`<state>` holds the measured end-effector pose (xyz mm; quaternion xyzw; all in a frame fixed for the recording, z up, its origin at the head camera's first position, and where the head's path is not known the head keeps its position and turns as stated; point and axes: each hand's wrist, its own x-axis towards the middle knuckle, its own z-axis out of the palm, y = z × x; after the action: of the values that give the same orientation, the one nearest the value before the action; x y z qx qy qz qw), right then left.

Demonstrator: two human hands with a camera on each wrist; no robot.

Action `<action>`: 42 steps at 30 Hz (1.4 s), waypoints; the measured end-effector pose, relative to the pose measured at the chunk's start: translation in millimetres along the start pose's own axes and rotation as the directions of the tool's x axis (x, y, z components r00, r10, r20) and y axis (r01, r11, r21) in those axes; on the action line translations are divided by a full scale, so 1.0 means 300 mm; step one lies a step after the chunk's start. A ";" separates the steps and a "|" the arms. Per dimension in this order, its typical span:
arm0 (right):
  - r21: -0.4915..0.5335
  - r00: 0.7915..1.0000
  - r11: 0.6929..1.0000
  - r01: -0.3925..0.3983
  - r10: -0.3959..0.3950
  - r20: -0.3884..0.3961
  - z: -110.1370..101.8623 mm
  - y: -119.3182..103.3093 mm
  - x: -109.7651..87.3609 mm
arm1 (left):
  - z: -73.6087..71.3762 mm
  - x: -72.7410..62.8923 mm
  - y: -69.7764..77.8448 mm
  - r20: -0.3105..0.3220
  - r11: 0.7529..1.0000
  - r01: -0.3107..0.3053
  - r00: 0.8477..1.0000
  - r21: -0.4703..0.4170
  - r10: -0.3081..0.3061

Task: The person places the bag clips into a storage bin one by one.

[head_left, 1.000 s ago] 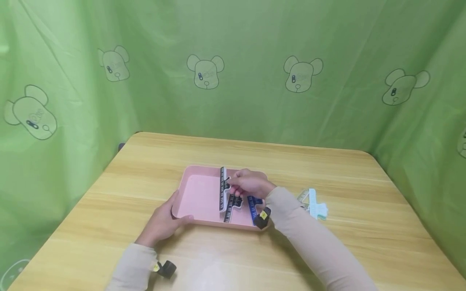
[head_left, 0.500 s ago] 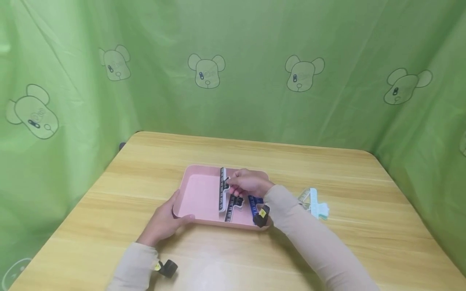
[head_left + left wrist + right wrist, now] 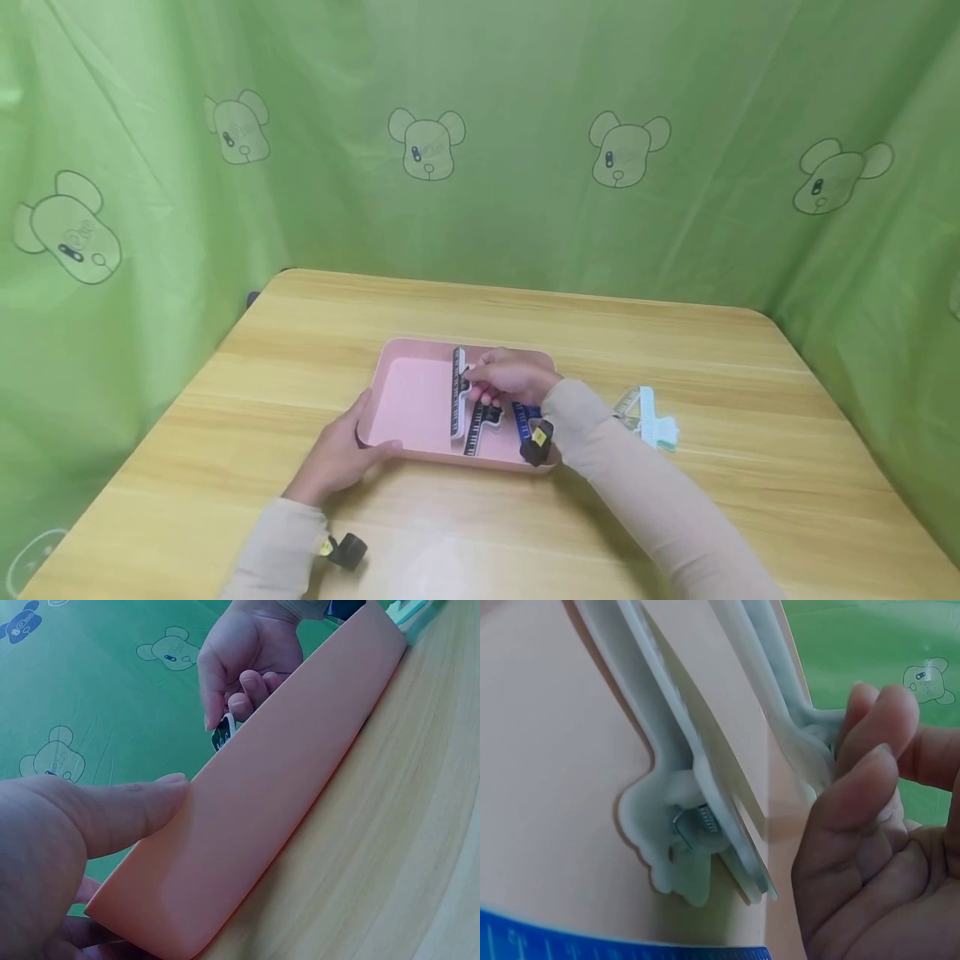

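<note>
The tray (image 3: 416, 404) sits on the counter (image 3: 262, 400) there, with the curtain (image 3: 525, 233) behind. Within the tray, one clip (image 3: 457, 400) is near the middle, a second clip (image 3: 476, 427) just right, a third clip (image 3: 522, 423) farther right. More clips (image 3: 648, 421) lie on the counter, right of the tray.

Curtained booth, building unclear: green patterned curtain (image 3: 525, 229) behind and beside wood-grain table (image 3: 660, 342).
</note>
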<state>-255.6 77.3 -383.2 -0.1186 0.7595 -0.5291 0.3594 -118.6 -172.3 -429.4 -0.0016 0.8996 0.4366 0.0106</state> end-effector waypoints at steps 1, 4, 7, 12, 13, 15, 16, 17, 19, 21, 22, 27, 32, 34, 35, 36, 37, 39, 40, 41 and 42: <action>0.000 1.000 1.000 0.000 0.000 0.004 0.000 0.000 0.000 | 0.000 0.000 0.000 -0.001 1.000 -0.001 1.000 0.001 0.001; 0.005 1.000 1.000 -0.006 0.006 0.022 0.000 0.000 0.002 | 0.002 0.000 -0.001 -0.005 1.000 -0.009 1.000 0.003 0.009; 0.018 0.999 1.000 -0.018 0.018 0.038 0.000 0.002 0.004 | 0.004 -0.001 -0.001 -0.008 1.000 -0.013 1.000 -0.003 0.013; 0.039 0.998 0.998 -0.049 0.047 0.047 0.001 0.004 0.006 | 0.007 -0.001 0.000 -0.005 1.000 -0.011 1.000 -0.009 0.011; 0.040 0.998 0.998 -0.054 0.052 0.047 0.002 0.003 0.006 | 0.008 0.000 -0.001 -0.005 1.000 -0.011 1.000 -0.006 0.011; 0.042 0.997 0.997 -0.061 0.059 0.047 0.003 0.001 0.006 | 0.008 0.002 -0.002 -0.004 1.000 -0.007 1.000 -0.005 0.007; 0.043 0.997 0.997 -0.063 0.061 0.048 0.003 0.001 0.007 | 0.007 0.002 -0.001 -0.004 1.000 -0.006 1.000 -0.002 0.006; 0.044 0.997 0.997 -0.064 0.062 0.048 0.003 0.001 0.007 | 0.006 0.002 -0.002 -0.005 1.000 -0.006 1.000 -0.001 0.006; 0.050 0.997 0.996 -0.067 0.065 0.051 0.004 0.002 0.009 | 0.004 0.002 -0.002 -0.006 1.000 -0.012 1.000 0.003 0.012; 0.060 0.996 0.996 -0.072 0.069 0.051 0.004 0.005 0.011 | 0.001 0.001 0.001 -0.008 1.000 -0.022 1.000 0.005 0.022; 0.064 0.996 0.995 -0.075 0.072 0.051 0.004 0.005 0.012 | 0.001 0.000 0.001 -0.010 1.000 -0.026 1.000 0.005 0.026; 0.080 0.996 0.993 -0.085 0.081 0.047 0.004 0.005 0.015 | 0.003 -0.002 0.001 -0.019 0.999 -0.038 0.999 -0.002 0.038; 0.058 0.997 0.996 -0.070 0.068 0.046 -0.001 0.005 0.015 | 0.003 -0.004 -0.002 -0.020 0.999 -0.038 0.999 -0.007 0.038; 0.047 0.998 0.997 -0.058 0.056 0.039 -0.005 0.000 0.013 | 0.002 -0.003 -0.004 -0.019 0.999 -0.035 0.999 -0.009 0.035; 0.041 0.998 0.998 -0.050 0.049 0.034 -0.008 -0.003 0.011 | 0.001 -0.004 -0.003 -0.019 0.999 -0.034 0.999 -0.007 0.034; 0.036 0.999 0.999 -0.039 0.038 0.027 -0.010 -0.008 0.009 | 0.000 -0.004 -0.003 -0.019 1.000 -0.028 0.999 -0.007 0.028; 0.039 0.999 0.999 -0.032 0.031 0.018 -0.012 -0.012 0.008 | 0.000 -0.003 -0.003 -0.018 1.000 -0.030 0.999 -0.007 0.030; 0.050 1.000 0.999 -0.015 0.015 0.001 -0.018 -0.021 0.005 | -0.001 -0.002 -0.003 -0.019 0.999 -0.040 0.999 -0.012 0.040; 0.052 1.000 0.999 -0.002 0.003 -0.010 -0.021 -0.025 0.002 | -0.001 -0.002 -0.002 -0.018 0.999 -0.040 0.999 -0.016 0.040; 0.055 1.000 0.998 0.009 -0.008 -0.023 -0.024 -0.029 0.000 | -0.002 -0.003 0.000 -0.019 0.999 -0.043 0.999 -0.019 0.043; 0.058 0.999 0.998 0.021 -0.019 -0.036 -0.028 -0.031 -0.002 | -0.003 -0.003 0.000 -0.019 0.999 -0.047 0.999 -0.022 0.046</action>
<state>-262.7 79.8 -373.2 -0.1064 0.7487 -0.5565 0.3441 -117.7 -173.0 -428.9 0.0152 0.8945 0.4467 -0.0080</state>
